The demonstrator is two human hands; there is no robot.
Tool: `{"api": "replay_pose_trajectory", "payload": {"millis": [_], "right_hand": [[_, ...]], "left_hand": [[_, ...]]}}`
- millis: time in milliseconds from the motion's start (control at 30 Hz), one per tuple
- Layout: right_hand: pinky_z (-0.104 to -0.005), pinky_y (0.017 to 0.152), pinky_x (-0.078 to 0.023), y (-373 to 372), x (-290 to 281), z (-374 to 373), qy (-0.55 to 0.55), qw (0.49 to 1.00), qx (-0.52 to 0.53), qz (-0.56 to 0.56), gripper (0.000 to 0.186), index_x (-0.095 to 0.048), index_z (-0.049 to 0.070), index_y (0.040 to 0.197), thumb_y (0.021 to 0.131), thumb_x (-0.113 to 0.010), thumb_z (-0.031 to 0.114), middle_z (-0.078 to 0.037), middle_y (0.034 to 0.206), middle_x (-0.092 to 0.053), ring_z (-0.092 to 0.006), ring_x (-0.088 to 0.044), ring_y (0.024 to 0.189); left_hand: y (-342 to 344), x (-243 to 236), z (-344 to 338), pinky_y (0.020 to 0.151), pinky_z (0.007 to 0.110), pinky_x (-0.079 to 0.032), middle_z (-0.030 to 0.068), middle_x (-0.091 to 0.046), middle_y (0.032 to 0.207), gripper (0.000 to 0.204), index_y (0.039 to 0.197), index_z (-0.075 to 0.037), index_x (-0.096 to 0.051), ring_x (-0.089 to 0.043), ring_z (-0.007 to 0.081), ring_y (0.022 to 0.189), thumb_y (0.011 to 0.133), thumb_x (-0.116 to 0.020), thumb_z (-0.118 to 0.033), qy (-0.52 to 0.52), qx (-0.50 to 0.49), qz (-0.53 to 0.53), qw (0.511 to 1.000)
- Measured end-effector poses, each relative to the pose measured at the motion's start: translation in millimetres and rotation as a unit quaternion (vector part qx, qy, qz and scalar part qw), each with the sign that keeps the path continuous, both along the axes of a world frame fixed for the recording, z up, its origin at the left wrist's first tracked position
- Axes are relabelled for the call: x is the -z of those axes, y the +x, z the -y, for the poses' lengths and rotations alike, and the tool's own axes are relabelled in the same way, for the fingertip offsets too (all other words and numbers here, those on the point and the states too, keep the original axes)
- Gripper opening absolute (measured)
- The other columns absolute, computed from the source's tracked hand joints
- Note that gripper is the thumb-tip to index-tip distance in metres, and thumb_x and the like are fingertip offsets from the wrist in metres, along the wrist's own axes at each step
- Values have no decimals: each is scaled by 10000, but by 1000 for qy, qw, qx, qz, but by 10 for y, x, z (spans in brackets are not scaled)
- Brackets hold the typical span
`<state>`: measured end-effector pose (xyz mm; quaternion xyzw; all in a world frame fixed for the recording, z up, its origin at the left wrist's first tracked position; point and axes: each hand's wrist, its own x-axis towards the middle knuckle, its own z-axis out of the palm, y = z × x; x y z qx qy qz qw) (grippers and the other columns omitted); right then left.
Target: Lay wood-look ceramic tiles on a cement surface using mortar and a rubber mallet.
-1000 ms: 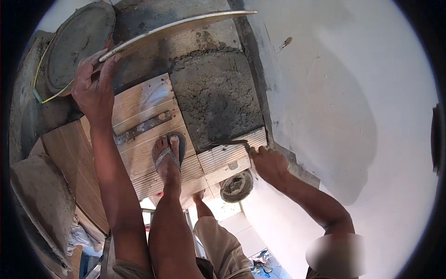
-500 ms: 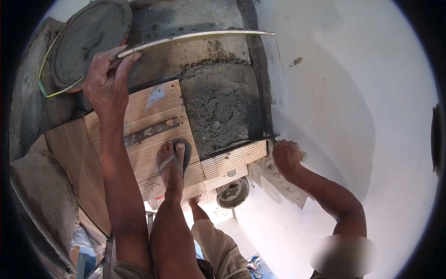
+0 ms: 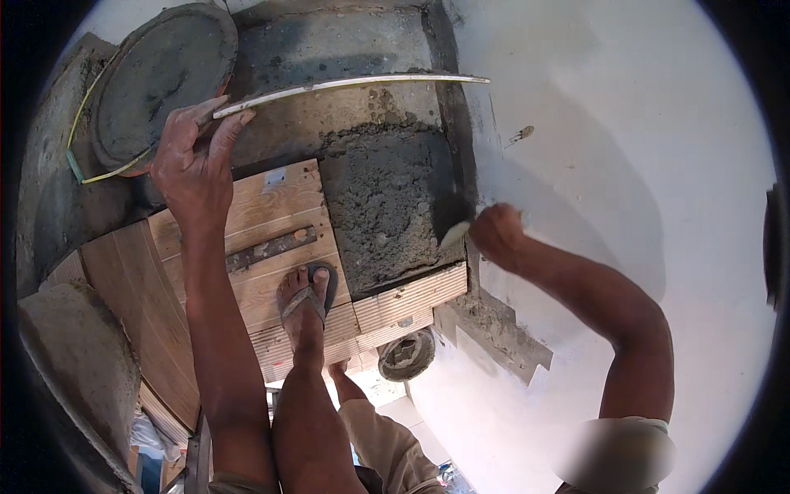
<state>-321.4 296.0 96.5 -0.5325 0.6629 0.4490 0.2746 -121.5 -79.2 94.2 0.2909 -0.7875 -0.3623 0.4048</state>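
Note:
My left hand (image 3: 193, 160) pinches the left end of a long thin pale strip (image 3: 354, 81), seen nearly edge-on. The strip is held over the far part of the floor; what its flat face looks like is hidden. In my right hand (image 3: 496, 233) is a trowel, its pale part (image 3: 454, 236) showing at the right edge of a wet mortar bed (image 3: 383, 202). Much of the trowel is covered by my fingers. The mortar is rough and grey, bordered by wood-look tiles (image 3: 284, 193) on the left and ridged step tiles (image 3: 411, 292) in front.
A bucket of grey mortar (image 3: 164, 82) with a yellow handle stands at the far left. A stained flat bar (image 3: 271, 249) lies on the tiles near my sandalled foot (image 3: 303, 300). Below the step is a smaller bucket (image 3: 407, 356). A white wall (image 3: 576, 165) rises on the right.
My right hand has moved up and left with the trowel, from the step's corner to the mortar's right edge. The strip in my left hand sits slightly lower in view.

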Motion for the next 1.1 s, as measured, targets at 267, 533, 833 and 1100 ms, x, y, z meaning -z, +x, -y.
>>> {"api": "replay_pose_trajectory", "payload": {"millis": [267,533,833,1100], "right_hand": [[-432,785,-600,-759,-146,1187,2,997,-25,-66,179,-821,165,1013,920,-668,180,-63,1068,-793,-279,-750,1041],[-449,721,-612,-863,-635,1244,-135,988,46,-56,145,-790,94,917,874,-660,143,-137,913,-775,-325,-766,886],[-506,740,-596,564,-664,-238,-47,970,238,30,358,-651,83,1223,873,-675,159,-203,1056,-679,-379,-731,866],[-492,761,-589,831,-515,-463,-5,970,233,67,374,-623,30,1242,875,-624,102,-200,989,-685,-373,-727,881]], "left_hand": [[-50,27,12,831,292,-543,95,-722,1003,258,1076,2,-758,-692,159,907,851,-840,-94,23,-2,-19,1000],[-58,27,37,815,302,-552,93,-717,995,260,1078,2,-760,-692,164,908,853,-837,-102,17,-3,-18,1000],[-86,-51,42,786,305,-555,87,-713,972,274,1068,-11,-760,-693,177,883,841,-848,-137,-10,-10,20,1000],[-66,20,25,768,309,-556,96,-721,985,248,1054,-12,-761,-697,180,868,842,-841,-110,-2,-21,-2,1000]]}}
